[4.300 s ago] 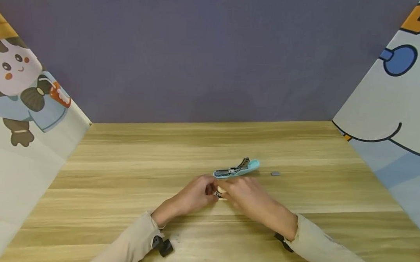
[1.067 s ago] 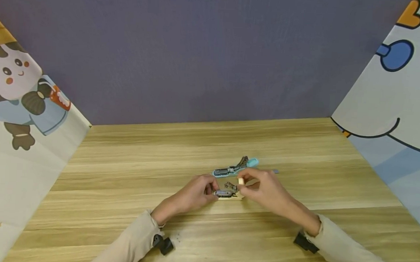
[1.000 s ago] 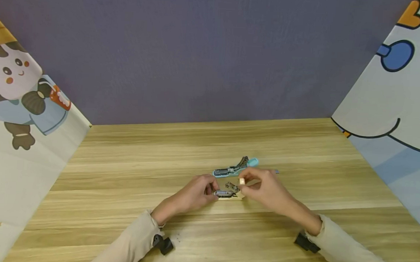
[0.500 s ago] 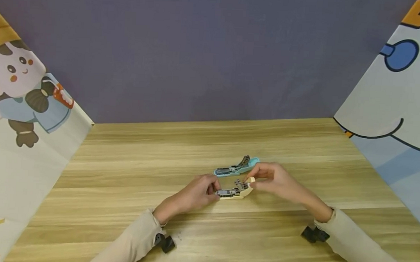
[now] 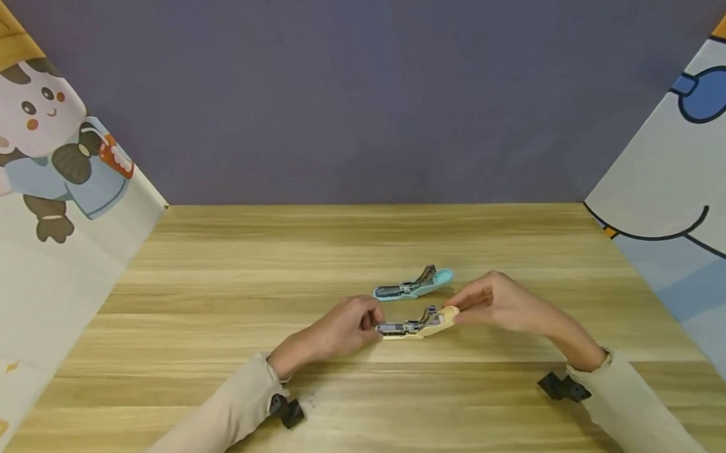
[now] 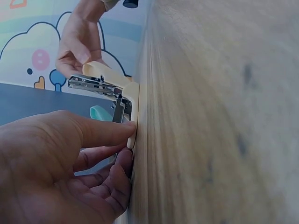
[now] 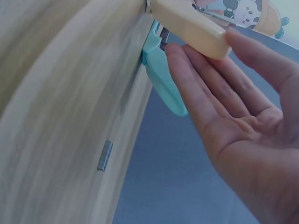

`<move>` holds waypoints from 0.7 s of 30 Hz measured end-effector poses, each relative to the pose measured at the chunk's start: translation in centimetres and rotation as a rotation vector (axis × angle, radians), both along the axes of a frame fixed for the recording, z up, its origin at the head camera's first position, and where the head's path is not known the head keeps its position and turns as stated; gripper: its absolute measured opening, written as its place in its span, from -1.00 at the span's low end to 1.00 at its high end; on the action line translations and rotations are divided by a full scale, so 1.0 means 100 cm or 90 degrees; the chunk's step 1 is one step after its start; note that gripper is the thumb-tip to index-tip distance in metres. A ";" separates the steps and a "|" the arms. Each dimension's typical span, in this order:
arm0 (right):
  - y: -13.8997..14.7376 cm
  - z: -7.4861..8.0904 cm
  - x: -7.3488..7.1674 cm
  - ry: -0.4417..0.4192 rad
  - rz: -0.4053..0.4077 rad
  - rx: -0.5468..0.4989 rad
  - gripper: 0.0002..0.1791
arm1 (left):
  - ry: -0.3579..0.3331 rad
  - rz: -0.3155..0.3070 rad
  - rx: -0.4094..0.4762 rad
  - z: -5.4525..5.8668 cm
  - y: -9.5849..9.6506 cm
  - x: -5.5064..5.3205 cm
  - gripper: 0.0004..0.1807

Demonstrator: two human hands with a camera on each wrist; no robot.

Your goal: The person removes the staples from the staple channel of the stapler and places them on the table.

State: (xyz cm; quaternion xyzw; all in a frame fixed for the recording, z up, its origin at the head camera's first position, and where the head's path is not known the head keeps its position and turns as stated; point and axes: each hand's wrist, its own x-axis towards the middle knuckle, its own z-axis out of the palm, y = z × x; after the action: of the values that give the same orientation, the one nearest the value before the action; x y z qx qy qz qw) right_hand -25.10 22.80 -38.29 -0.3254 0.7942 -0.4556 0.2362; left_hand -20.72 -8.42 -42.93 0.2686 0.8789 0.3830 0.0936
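Observation:
A cream stapler (image 5: 442, 322), folded wide open, lies on the wooden table with its metal magazine and spring parts showing. My left hand (image 5: 343, 327) pinches its left end between thumb and fingers, close to the tabletop in the left wrist view. At the raised right end, my right hand (image 5: 508, 304) holds the cream cover (image 7: 191, 28) between thumb and fingertips. Just behind lies a teal stapler (image 5: 438, 282), also spread open with its metal parts up; no hand touches it.
A short strip of staples (image 7: 105, 156) lies on the table near the teal stapler in the right wrist view; my right hand hides it from the head view. A dark panel (image 5: 368, 105) stands behind the table, with cartoon-printed panels at both sides.
The right hand has moved rightward with the cream stapler's cover, which has swung from upright to stretched out low. The left hand keeps its grip on the other end. The teal stapler stays put.

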 end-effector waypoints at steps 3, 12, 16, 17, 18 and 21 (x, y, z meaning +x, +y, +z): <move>0.002 0.001 -0.001 -0.003 0.005 0.022 -0.69 | -0.001 0.001 -0.005 0.000 0.000 0.000 -0.85; 0.005 0.006 0.001 0.019 0.003 0.076 -0.66 | -0.002 -0.003 0.005 -0.001 -0.001 -0.001 -0.85; 0.005 0.008 0.002 0.022 0.007 0.074 -0.65 | 0.002 -0.006 0.005 -0.001 0.000 -0.002 -0.85; 0.005 0.009 0.002 0.022 0.007 0.075 -0.65 | 0.002 -0.006 0.005 -0.001 0.000 -0.002 -0.85; 0.005 0.009 0.002 0.022 0.009 0.074 -0.65 | 0.003 -0.008 0.007 -0.001 0.000 -0.002 -0.85; 0.006 0.008 0.002 0.021 0.012 0.074 -0.65 | 0.003 -0.009 0.007 -0.001 0.000 -0.002 -0.85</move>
State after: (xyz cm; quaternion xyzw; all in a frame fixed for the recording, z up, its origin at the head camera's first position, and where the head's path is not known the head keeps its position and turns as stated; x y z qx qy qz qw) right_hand -24.86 23.40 -37.46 -0.3261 0.8200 -0.4013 0.2454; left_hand -20.91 -8.43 -43.06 0.2759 0.8752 0.3863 0.0928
